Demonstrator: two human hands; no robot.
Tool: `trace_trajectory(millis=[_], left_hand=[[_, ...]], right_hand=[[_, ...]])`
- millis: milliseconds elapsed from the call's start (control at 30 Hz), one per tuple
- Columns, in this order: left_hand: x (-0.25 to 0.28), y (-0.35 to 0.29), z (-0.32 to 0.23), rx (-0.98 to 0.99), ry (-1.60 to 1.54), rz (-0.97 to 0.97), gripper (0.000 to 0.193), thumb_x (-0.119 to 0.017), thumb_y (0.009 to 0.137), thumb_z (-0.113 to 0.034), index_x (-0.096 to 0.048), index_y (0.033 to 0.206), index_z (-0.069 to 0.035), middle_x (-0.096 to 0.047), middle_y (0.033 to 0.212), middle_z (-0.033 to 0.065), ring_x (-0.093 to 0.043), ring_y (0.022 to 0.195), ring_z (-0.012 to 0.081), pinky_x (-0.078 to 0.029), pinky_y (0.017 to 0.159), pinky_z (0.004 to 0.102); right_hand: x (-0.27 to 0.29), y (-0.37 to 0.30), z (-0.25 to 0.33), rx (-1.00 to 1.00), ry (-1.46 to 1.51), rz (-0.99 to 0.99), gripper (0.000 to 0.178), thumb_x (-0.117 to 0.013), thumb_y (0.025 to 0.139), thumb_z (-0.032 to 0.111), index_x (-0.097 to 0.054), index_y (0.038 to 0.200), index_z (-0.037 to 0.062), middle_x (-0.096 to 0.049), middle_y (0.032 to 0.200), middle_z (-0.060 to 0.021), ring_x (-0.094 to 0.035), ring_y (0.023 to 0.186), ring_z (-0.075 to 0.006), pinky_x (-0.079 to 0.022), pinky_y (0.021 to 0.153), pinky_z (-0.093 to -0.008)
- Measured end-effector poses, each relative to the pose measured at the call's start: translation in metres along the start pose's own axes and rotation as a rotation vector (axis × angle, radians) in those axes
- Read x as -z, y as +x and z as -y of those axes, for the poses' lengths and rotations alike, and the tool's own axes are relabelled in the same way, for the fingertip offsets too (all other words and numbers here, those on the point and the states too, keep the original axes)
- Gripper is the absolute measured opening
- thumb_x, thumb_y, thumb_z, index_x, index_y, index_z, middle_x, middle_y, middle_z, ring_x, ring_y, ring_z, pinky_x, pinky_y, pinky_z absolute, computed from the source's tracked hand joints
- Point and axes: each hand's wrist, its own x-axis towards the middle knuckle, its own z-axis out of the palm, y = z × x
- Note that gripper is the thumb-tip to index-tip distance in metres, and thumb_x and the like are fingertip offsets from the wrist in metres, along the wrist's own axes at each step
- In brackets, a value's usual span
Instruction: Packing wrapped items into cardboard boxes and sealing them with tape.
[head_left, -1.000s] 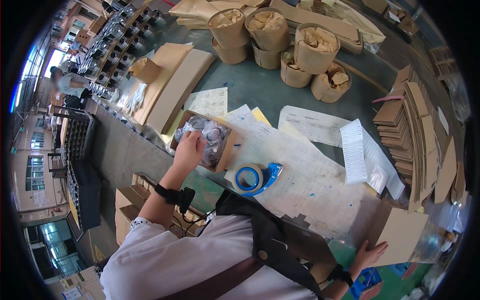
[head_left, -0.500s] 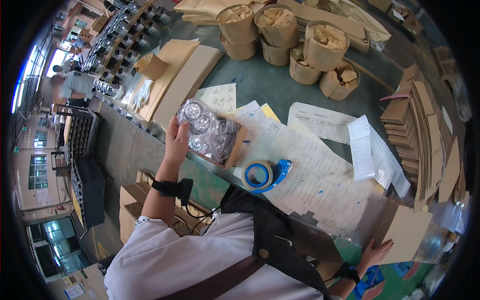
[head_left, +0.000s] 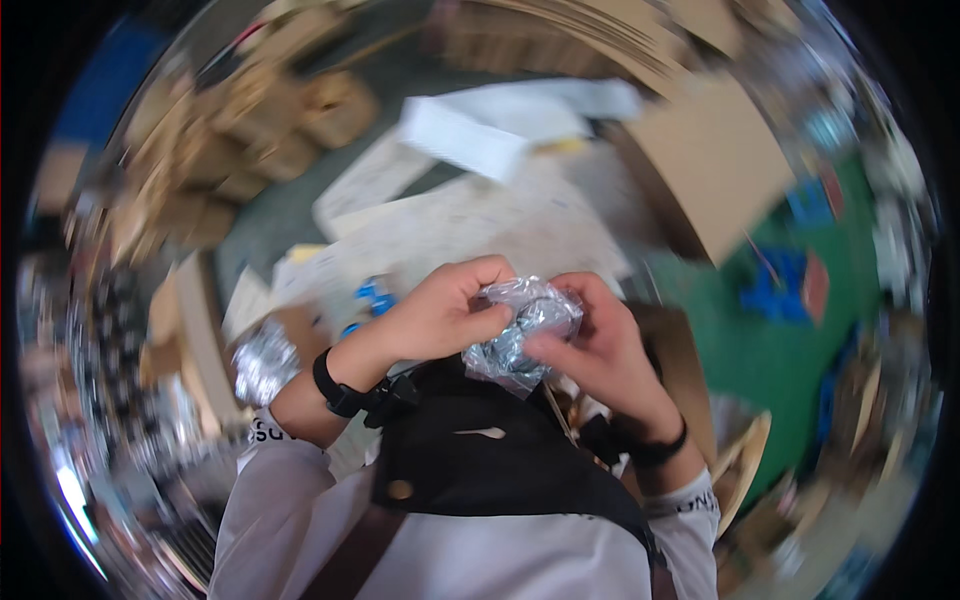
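A clear plastic bag (head_left: 524, 330) with a shiny, round metal part inside is held between both hands, close in front of my apron. My left hand (head_left: 455, 308) pinches its left upper side with thumb and fingers. On the opposite side my right hand (head_left: 606, 350) grips it, the thumb laid across the front. Creases and glare in the film hide the part's exact shape. Beyond my left forearm are more bagged shiny parts (head_left: 264, 364) in a small cardboard box (head_left: 302, 326), partly hidden by the arm.
Paper sheets (head_left: 440, 222) cover the table, with a blue tape dispenser (head_left: 374, 296) beside my left wrist. A large cardboard box (head_left: 712, 150) stands at the right edge. Paper-filled cardboard tubs (head_left: 270, 110) stand far left. Blue objects (head_left: 782, 285) lie on the green floor.
My left hand has left the box of bagged parts and my right hand has left the cardboard at the right. Both now hold one bagged part. The view has swung right and is blurred.
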Motion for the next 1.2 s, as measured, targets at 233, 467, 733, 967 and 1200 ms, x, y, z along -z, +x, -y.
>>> trace_trajectory(millis=[233, 467, 733, 967, 1200], left_hand=[[-0.182, 0.108, 0.101, 0.895, -0.823, 0.353, 0.032, -0.057, 0.084, 0.001, -0.054, 0.115, -0.006, -0.061, 0.105, 0.0119, -0.064, 0.094, 0.0224, -0.057, 0.078, 0.0397], [-0.271, 0.1, 0.211, 1.063, -0.381, 0.383, 0.035, -0.052, 0.085, 0.006, -0.053, 0.119, 0.0, -0.062, 0.109, 0.015, -0.065, 0.095, 0.0266, -0.056, 0.081, 0.0396], [-0.287, 0.103, 0.244, 1.052, 0.031, 0.184, 0.024, -0.069, 0.083, -0.011, -0.062, 0.104, -0.001, -0.067, 0.094, 0.0098, -0.067, 0.084, 0.0199, -0.055, 0.073, 0.0345], [-0.287, 0.101, 0.246, 0.935, 0.176, 0.361, 0.026, -0.074, 0.079, -0.01, -0.063, 0.101, -0.003, -0.067, 0.088, 0.0072, -0.064, 0.074, 0.0149, -0.051, 0.056, 0.0276], [-0.227, 0.1, 0.256, 1.04, 0.026, 0.047, 0.016, -0.063, 0.087, -0.007, -0.057, 0.102, -0.005, -0.064, 0.09, 0.0098, -0.064, 0.076, 0.0187, -0.049, 0.051, 0.0269]], right_hand=[[0.064, -0.152, -0.135, -0.019, 0.408, -0.896, 0.016, -0.07, 0.084, 0.01, -0.063, 0.093, -0.0011, -0.065, 0.083, -0.0016, -0.057, 0.072, -0.0053, -0.046, 0.064, -0.0204], [0.093, -0.276, -0.3, -0.347, 0.252, -1.242, 0.018, -0.056, 0.091, 0.015, -0.064, 0.097, 0.0005, -0.061, 0.073, -0.002, -0.055, 0.066, -0.0138, -0.046, 0.064, -0.0274], [0.133, -0.312, -0.325, -1.042, -0.481, -1.186, 0.042, -0.065, 0.084, 0.03, -0.054, 0.103, -0.0059, -0.067, 0.085, -0.0171, -0.067, 0.077, -0.023, -0.052, 0.062, -0.0337], [0.123, -0.25, -0.316, -0.248, 0.598, -0.809, 0.024, -0.071, 0.084, 0.024, -0.066, 0.097, 0.0052, -0.063, 0.078, 0.0025, -0.049, 0.059, -0.0052, -0.039, 0.053, -0.0213], [0.152, -0.228, -0.351, -0.51, 0.564, -0.895, 0.019, -0.063, 0.086, 0.018, -0.068, 0.1, 0.0061, -0.062, 0.079, 0.0013, -0.055, 0.065, -0.0087, -0.04, 0.053, -0.0219]])
